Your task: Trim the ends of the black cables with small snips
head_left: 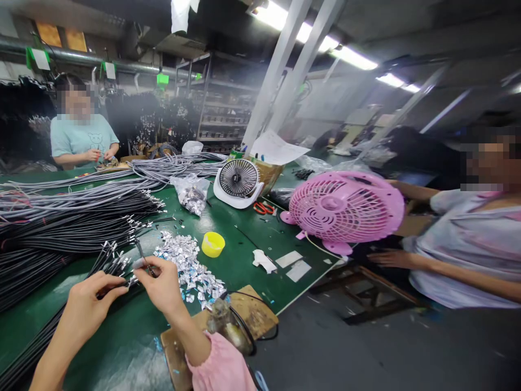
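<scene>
My left hand (91,298) is closed in a pinch around the end of a black cable, low over the green table. Right beside it, my right hand (163,285) is also pinched, close to the cable tip. A grey cover is on one of its fingertips, and a small dark item shows between the fingers, too small to make out. Beyond both hands lie bundles of black cables (49,236) with silvery ends. A heap of small silver foil pieces (193,266) spreads behind my right hand, near a yellow round container (213,245).
A metal device (228,326) sits on a worn board (256,312) by my right forearm. Further back are a white fan (238,182), orange-handled scissors (264,208), a pink fan (345,206) and grey cables (175,165). One person (83,138) works across; another (468,233) sits right.
</scene>
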Tool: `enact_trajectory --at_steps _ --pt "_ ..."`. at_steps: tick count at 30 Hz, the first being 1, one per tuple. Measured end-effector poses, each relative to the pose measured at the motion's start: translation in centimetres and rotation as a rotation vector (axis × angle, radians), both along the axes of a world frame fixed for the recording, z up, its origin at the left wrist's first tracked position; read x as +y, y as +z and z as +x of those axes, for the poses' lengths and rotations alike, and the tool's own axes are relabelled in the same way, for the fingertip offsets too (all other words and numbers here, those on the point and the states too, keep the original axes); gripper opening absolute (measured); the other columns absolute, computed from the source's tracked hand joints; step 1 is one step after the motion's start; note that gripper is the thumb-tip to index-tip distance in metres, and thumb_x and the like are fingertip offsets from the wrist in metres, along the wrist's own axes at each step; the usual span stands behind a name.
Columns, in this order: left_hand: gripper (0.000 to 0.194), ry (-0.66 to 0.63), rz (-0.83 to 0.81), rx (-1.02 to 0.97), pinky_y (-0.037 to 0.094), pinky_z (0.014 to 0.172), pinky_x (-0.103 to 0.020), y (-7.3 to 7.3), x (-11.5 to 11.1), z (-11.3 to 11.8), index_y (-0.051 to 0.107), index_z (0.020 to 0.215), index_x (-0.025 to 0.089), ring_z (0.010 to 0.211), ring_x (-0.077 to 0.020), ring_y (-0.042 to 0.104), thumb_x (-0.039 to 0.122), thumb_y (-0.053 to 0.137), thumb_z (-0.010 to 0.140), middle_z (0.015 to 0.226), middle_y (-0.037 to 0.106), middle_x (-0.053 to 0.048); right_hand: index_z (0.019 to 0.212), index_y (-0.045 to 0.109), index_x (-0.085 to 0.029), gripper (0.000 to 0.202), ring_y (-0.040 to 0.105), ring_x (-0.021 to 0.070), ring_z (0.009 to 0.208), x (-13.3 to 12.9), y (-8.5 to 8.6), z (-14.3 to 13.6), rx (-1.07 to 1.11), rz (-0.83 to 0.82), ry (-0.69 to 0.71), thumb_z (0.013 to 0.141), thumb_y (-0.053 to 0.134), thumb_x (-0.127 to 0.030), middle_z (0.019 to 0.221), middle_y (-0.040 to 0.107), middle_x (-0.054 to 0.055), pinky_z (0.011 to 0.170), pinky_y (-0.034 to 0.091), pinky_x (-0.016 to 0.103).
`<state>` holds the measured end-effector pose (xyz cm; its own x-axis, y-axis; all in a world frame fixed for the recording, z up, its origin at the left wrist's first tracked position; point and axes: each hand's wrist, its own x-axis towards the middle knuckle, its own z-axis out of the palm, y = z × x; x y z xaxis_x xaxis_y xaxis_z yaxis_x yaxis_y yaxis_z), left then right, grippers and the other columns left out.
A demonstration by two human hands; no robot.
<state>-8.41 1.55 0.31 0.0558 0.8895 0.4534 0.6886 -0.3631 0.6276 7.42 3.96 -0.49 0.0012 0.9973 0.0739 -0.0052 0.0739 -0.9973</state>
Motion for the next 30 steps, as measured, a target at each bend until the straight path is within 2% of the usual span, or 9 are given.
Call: enact_trajectory --at_steps 4,5,7,10,14,18,21,23,30 --pt "0.043 -0.023 0.009 -0.01 0.047 0.041 -0.023 0.1 -0.2 0.1 0.078 0.067 0.027 0.043 -0.016 0.062 0.062 0.059 0.083 0.051 0.068 0.0 0.104 0.079 -0.013 0.035 0.069 0.0181 0.068 -0.3 0.6 0.3 0.108 0.007 0.044 0.072 0.066 -0.02 0.098 0.08 0.009 0.062 0.055 0.027" --pt "0.043 -0.032 0.008 -0.012 0.047 0.041 -0.023 0.2 -0.2 0.2 0.078 0.066 0.027 0.042 -0.0158 0.061 0.061 0.058 0.083 0.049 0.067 0.001 0.104 0.079 -0.013 0.036 0.069 0.0182 0.067 -0.4 0.6 0.3 0.12 0.013 0.075 0.071 0.067 -0.021 0.098 0.08 0.009 0.061 0.055 0.027" --pt "0.043 -0.047 0.006 -0.011 0.046 0.041 -0.022 0.3 -0.3 0.4 0.078 0.066 0.026 0.039 -0.0151 0.059 0.059 0.058 0.084 0.046 0.064 0.001 0.09 0.08 -0.013 0.025 0.07 0.0204 0.071 -0.5 0.5 0.1 0.126 0.023 0.112 0.07 0.069 -0.022 0.088 0.079 0.008 0.063 0.055 0.028" --pt "0.041 -0.064 -0.002 -0.011 0.045 0.04 -0.021 0.4 -0.4 0.8 0.075 0.061 0.025 0.037 -0.0139 0.057 0.053 0.056 0.085 0.043 0.061 0.002 0.071 0.076 -0.014 0.009 0.072 0.0235 0.076 -0.5 0.2 -0.1 0.116 0.004 0.087 0.069 0.071 -0.022 0.074 0.076 0.007 0.068 0.055 0.03" --pt "0.036 -0.058 -0.011 -0.031 0.045 0.039 -0.021 0.4 -0.6 1.2 0.07 0.056 0.024 0.035 -0.0131 0.056 0.045 0.056 0.082 0.042 0.061 0.003 0.072 0.077 -0.014 0.006 0.073 0.0247 0.077 -0.2 0.1 -0.2 0.098 -0.065 0.038 0.067 0.074 -0.015 0.074 0.077 0.007 0.071 0.056 0.031" --pt "0.025 0.002 0.0 -0.075 0.044 0.035 -0.02 0.3 -0.7 1.5 0.074 0.078 0.022 0.032 -0.0138 0.058 0.04 0.057 0.08 0.042 0.064 0.005 0.078 0.08 -0.014 0.012 0.074 0.0248 0.079 0.1 0.1 -0.1 0.117 -0.08 0.047 0.067 0.075 -0.013 0.077 0.078 0.007 0.074 0.058 0.032" --pt "0.03 0.039 0.025 -0.097 0.045 0.036 -0.019 0.4 -0.9 1.8 0.072 0.1 0.019 0.031 -0.013 0.058 0.038 0.057 0.081 0.042 0.063 0.009 0.081 0.081 -0.015 0.015 0.074 0.0249 0.08 0.1 -0.1 -0.1 0.139 -0.066 0.062 0.067 0.075 -0.015 0.078 0.079 0.006 0.075 0.058 0.033" --pt "0.034 0.049 0.052 -0.097 0.047 0.037 -0.018 0.5 -1.1 2.0 0.07 0.107 0.019 0.031 -0.0122 0.059 0.037 0.057 0.082 0.043 0.063 0.01 0.081 0.081 -0.015 0.015 0.074 0.0248 0.08 0.1 -0.2 -0.1 0.156 -0.056 0.068 0.067 0.075 -0.017 0.078 0.079 0.007 0.075 0.059 0.033" --pt "0.024 0.053 0.179 -0.03 0.043 0.036 -0.018 0.4 -1.1 2.1 0.078 0.086 0.023 0.033 -0.0102 0.056 0.035 0.058 0.085 0.049 0.067 0.007 0.076 0.077 -0.015 0.015 0.071 0.0231 0.077 0.0 -0.2 -0.1 0.151 -0.06 0.051 0.065 0.067 -0.016 0.074 0.076 0.006 0.072 0.056 0.031"
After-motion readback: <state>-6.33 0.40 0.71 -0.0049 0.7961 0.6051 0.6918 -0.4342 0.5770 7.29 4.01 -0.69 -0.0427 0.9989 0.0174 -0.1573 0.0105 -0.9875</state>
